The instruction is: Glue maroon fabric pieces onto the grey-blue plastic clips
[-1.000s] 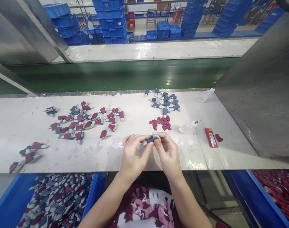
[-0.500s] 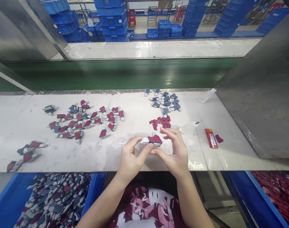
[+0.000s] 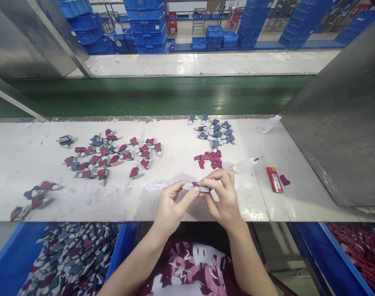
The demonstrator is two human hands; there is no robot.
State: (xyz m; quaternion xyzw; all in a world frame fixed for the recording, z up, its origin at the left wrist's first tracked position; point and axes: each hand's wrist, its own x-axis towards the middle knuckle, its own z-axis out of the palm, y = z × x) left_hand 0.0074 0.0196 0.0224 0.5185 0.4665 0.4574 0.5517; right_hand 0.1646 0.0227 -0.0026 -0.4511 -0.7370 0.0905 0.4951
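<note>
Between my two hands, just above the table's front part, is a small grey, navy and maroon plastic piece [image 3: 204, 189]. My left hand [image 3: 172, 203] pinches its pale end between thumb and fingers. My right hand [image 3: 223, 197] grips the other end, its fingers covering much of the maroon face. Beyond the hands lie loose maroon inserts [image 3: 216, 157] in a small heap. Farther back is a group of grey and navy pieces [image 3: 216, 134] without maroon. To the left, many similar pieces [image 3: 95, 158] with maroon faces are spread out.
At right are a clear needle-tipped bottle [image 3: 246, 165], a red lighter-like item [image 3: 274, 180], a lone maroon insert [image 3: 285, 180] and another bottle [image 3: 269, 124]. Blue bins of pieces [image 3: 118, 255] and inserts [image 3: 344, 257] stand below the table. A metal panel [image 3: 338, 123] rises at right.
My right fingers have come down from a raised position onto the piece and now press around it. The piece has been tilted, so more of its grey side shows.
</note>
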